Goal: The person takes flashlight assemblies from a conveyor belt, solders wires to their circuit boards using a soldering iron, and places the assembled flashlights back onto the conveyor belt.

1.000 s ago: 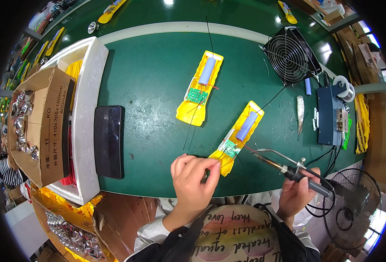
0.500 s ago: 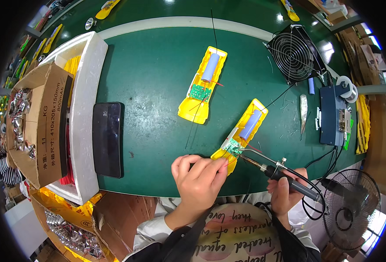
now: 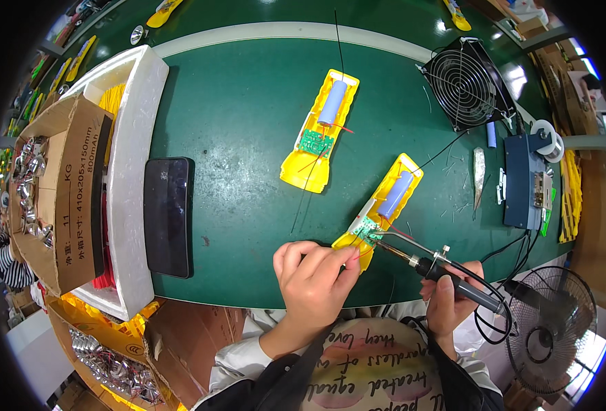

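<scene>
Two yellow plastic shells lie on the green table, each with a blue-grey cylindrical cell and a small green circuit board. The near shell (image 3: 383, 205) lies in front of me; my left hand (image 3: 313, 277) pinches its near end, fingertips beside the board. My right hand (image 3: 447, 301) grips a black soldering iron (image 3: 453, 281), whose tip reaches the near shell's board. The far shell (image 3: 320, 133) lies untouched further back, with thin black and red wires trailing from it.
A black phone (image 3: 168, 216) lies left of my hands beside a white foam box (image 3: 133, 171) and a cardboard box (image 3: 63, 198). A black fan (image 3: 464, 82), a blue soldering station (image 3: 522, 181), a solder spool (image 3: 543, 133) and a standing fan (image 3: 546, 329) are on the right.
My right hand has brought the soldering iron in from the right, up to the near shell's circuit board. My left hand has closed in on the shell's near end.
</scene>
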`<state>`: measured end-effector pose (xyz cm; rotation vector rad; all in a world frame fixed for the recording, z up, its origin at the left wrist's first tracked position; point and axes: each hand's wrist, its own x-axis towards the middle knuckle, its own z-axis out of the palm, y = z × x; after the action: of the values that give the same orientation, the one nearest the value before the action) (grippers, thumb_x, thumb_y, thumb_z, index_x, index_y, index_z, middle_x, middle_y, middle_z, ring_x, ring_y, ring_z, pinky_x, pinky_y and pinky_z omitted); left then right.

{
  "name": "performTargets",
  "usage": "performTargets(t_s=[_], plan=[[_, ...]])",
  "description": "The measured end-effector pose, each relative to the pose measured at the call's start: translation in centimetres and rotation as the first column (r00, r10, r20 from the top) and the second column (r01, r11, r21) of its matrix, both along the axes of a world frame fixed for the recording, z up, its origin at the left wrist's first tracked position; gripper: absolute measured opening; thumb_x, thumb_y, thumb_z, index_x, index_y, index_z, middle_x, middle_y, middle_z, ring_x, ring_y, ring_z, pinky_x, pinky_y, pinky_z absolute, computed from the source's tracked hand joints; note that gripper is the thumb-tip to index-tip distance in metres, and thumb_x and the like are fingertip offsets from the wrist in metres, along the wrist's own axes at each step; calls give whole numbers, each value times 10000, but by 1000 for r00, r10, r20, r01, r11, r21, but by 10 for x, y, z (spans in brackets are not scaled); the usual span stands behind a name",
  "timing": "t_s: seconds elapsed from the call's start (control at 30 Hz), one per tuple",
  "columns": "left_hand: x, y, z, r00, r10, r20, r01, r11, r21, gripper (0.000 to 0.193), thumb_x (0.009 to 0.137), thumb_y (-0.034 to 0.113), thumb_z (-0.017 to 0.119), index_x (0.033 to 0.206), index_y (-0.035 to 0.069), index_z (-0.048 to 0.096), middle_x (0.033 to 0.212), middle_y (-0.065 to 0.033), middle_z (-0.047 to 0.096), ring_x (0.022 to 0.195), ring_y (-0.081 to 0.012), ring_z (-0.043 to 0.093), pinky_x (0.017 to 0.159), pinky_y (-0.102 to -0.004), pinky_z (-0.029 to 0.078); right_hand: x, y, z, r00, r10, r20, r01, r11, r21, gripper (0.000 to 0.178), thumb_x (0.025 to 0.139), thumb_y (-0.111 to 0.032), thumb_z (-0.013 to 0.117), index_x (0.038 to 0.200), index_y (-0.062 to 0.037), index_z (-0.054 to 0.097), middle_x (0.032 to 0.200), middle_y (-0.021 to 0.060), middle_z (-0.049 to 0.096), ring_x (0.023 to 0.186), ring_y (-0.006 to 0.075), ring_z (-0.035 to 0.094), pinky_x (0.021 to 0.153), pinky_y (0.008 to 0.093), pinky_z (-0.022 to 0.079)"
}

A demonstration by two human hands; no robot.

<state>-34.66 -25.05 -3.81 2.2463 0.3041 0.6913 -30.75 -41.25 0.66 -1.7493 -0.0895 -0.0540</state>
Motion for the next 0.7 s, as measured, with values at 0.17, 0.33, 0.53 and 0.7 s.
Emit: performTargets(t_s=[0.17, 0.33, 0.53, 0.7], plan=[[1, -1, 1, 1000, -4, -1, 4, 1000, -17, 176, 574, 83, 683, 724, 123, 599, 639, 32, 526, 645, -159, 478, 688, -316, 337, 0, -1, 0, 1000, 1, 17, -1, 1000, 7, 243, 761, -171, 546, 854, 12, 416, 627, 119, 510, 414, 119, 474, 362, 185, 371], [1, -1, -1, 1000, -2, 8, 2, 1000, -28, 182, 568, 76, 684, 722, 120, 597, 639, 27, 525, 642, -163, 478, 681, -313, 343, -1, -3, 1, 1000, 26, -8, -26, 999, 40, 234, 757, -131, 560, 856, 7, 400, 646, 121, 518, 456, 117, 493, 403, 193, 396], [1, -1, -1, 1000, -2, 13, 2, 1000, -30, 177, 567, 81, 687, 714, 117, 595, 633, 24, 523, 637, -166, 478, 679, -311, 345, 0, -5, 0, 999, 47, -10, -46, 998, 42, 236, 756, -124, 563, 859, 12, 400, 658, 120, 512, 468, 123, 501, 415, 199, 406], [2, -1, -1, 1000, 4, 18, -3, 999, -37, 180, 561, 76, 689, 708, 116, 593, 628, 25, 521, 632, -165, 479, 675, -310, 345, 0, -5, 3, 998, 46, -33, -44, 997, 67, 242, 746, -93, 587, 849, -3, 387, 631, 121, 526, 492, 112, 505, 449, 197, 411]])
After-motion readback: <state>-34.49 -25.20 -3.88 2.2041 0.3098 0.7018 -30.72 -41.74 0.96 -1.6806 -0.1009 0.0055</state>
